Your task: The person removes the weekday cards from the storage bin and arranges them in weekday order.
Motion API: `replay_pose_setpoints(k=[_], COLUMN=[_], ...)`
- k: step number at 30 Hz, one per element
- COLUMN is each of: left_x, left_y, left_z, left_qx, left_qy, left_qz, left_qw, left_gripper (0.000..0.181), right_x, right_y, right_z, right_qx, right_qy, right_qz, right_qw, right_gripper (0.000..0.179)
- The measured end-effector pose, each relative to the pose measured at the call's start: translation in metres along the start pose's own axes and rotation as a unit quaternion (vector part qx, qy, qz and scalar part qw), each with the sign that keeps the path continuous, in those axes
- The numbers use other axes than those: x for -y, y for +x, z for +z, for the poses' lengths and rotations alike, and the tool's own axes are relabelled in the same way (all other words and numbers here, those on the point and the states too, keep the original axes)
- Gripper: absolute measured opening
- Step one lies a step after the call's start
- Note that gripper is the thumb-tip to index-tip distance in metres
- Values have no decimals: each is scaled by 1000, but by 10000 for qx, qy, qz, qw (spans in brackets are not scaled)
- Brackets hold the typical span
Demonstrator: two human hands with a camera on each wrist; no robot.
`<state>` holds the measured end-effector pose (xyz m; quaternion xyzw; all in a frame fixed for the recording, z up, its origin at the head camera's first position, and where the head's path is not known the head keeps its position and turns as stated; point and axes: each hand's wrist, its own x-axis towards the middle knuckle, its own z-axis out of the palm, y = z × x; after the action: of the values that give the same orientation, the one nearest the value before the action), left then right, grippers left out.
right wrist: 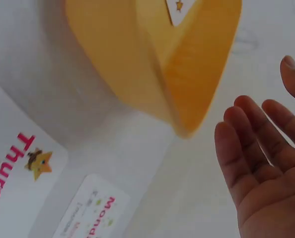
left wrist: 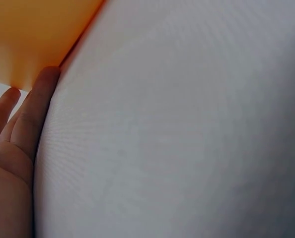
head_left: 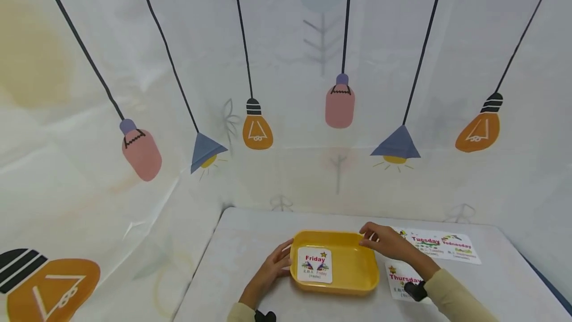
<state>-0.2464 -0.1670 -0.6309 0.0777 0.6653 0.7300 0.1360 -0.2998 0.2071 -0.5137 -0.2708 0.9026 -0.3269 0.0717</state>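
A shallow yellow tray point(head_left: 353, 263) sits on the white table, with a white "Friday" card point(head_left: 315, 265) lying in its left part. My left hand point(head_left: 272, 265) rests beside the tray's left end. In the left wrist view its fingers point(left wrist: 40, 94) are nearly straight, the tips right at the tray's outer wall. Over by the far right corner is my right hand point(head_left: 380, 239). The right wrist view shows its fingers point(right wrist: 230, 148) loosely bent, palm bare, holding nothing, beside the tray's corner.
Right of the tray lie a "Thursday" card point(head_left: 399, 273), partly under the right forearm, and "Tuesday" point(head_left: 424, 240) and "Wednesday" point(head_left: 457, 252) cards behind it. A "Monday" card point(right wrist: 94, 207) shows in the right wrist view. A wall sheet printed with hanging lamps point(head_left: 339, 106) stands behind the table.
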Motion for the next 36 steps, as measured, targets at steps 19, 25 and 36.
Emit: replay_pose_setpoints(k=[19,25,36], left_x=[-1,-4,-4], left_y=[2,7,0], left_z=[-3,-4,2], left_qx=[76,7,-67], left_qy=[18,60,-14], left_qz=[-91,17,-90], left_qw=[9999,10000,9999], left_gripper=[60,58,60], right_x=[34,47,46], right_y=[74,81,76], right_z=[58,62,98], right_qx=[1283,1340,1557], right_qy=[-649,-1040,-2178], right_qz=[-1379,-1165,-515], right_qw=[9799,9786,9621], right_gripper=[30,33,54])
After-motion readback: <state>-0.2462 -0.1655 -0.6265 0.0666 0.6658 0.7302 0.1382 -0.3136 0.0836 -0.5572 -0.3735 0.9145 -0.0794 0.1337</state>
